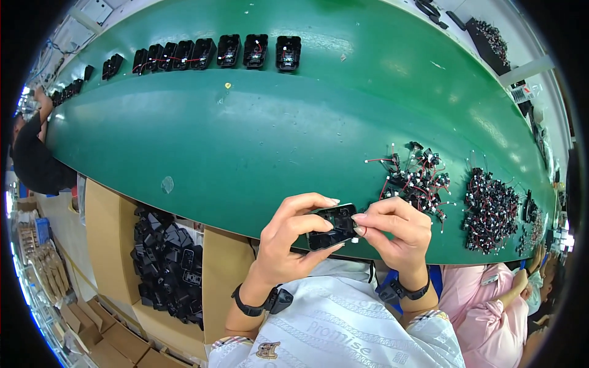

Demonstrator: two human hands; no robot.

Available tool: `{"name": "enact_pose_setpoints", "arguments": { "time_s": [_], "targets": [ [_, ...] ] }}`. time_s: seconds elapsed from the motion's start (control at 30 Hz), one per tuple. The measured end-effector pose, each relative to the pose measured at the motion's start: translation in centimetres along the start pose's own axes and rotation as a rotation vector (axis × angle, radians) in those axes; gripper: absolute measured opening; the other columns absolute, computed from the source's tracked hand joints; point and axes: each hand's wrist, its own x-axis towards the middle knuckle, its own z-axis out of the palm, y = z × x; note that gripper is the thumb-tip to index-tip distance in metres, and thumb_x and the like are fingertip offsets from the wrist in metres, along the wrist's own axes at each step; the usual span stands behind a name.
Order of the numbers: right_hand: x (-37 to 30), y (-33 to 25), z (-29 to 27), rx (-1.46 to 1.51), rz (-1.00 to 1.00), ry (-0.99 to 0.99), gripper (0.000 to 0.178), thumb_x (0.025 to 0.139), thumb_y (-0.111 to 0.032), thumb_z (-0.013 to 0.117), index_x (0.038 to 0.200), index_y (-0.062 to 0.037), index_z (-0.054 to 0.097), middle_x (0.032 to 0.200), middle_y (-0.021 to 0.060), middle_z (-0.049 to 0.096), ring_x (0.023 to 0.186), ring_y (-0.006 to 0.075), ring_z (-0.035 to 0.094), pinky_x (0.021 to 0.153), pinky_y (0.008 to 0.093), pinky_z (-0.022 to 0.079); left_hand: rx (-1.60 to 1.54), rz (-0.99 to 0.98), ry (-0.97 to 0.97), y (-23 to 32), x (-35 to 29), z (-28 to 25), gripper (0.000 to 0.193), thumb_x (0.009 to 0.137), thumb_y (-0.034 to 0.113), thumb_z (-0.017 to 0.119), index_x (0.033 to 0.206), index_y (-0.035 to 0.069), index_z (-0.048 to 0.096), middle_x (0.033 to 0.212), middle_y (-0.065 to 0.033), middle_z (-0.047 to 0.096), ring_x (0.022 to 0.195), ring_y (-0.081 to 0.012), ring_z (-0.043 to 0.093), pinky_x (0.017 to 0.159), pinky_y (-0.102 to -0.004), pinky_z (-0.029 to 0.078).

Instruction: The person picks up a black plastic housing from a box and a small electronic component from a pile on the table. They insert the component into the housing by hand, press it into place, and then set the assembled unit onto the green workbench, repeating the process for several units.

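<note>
My left hand [288,236] grips a black plastic housing [332,226] at the table's front edge, fingers along its far side and thumb below. The open hollow side of the housing is turned up. At its right end my right hand [396,232] is closed in a pinch, thumb and fingertips together against the rim. A bit of red wire and a small white connector [355,240] show beside those fingertips; the rest of the part is hidden by them. Just beyond my right hand lies a loose pile of small black parts with red wires [418,181].
A row of black housings [228,50] lines the far side of the green table [245,129]. Larger heaps of wired parts [491,208] lie right. Left below, a cardboard box [110,236] holds black housings. Co-workers sit at right [485,300] and far left [37,156].
</note>
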Motion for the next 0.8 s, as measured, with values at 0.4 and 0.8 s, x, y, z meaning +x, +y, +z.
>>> {"name": "enact_pose_setpoints", "arguments": {
  "time_s": [0.4, 0.8],
  "targets": [
    [1.0, 0.2, -0.4, 0.055, -0.144, -0.049, 0.018, 0.070, -0.002, 0.085, 0.086, -0.0046, 0.077, 0.078, 0.0073, 0.068, 0.064, 0.0173, 0.063, 0.055, 0.0267, 0.048, -0.351, -0.222, -0.029, -0.2, 0.1, -0.6, 0.069, 0.070, 0.001, 0.089, 0.130, -0.003, 0.053, 0.123, -0.0184, 0.065, 0.110, -0.0209, 0.066, 0.081, -0.0291, 0.057],
    [-0.9, 0.0, 1.8, 0.166, 0.184, 0.070, 0.013, 0.075, 0.003, 0.079, 0.087, -0.0001, 0.073, 0.087, 0.0045, 0.057, 0.078, 0.0119, 0.051, 0.067, 0.0233, 0.041, -0.012, -0.070, -0.031, -0.2, 0.7, -0.4, 0.061, 0.070, 0.007, 0.090, 0.124, 0.000, 0.061, 0.120, -0.0127, 0.068, 0.104, -0.0188, 0.067, 0.083, -0.0312, 0.057]
  ]
}}
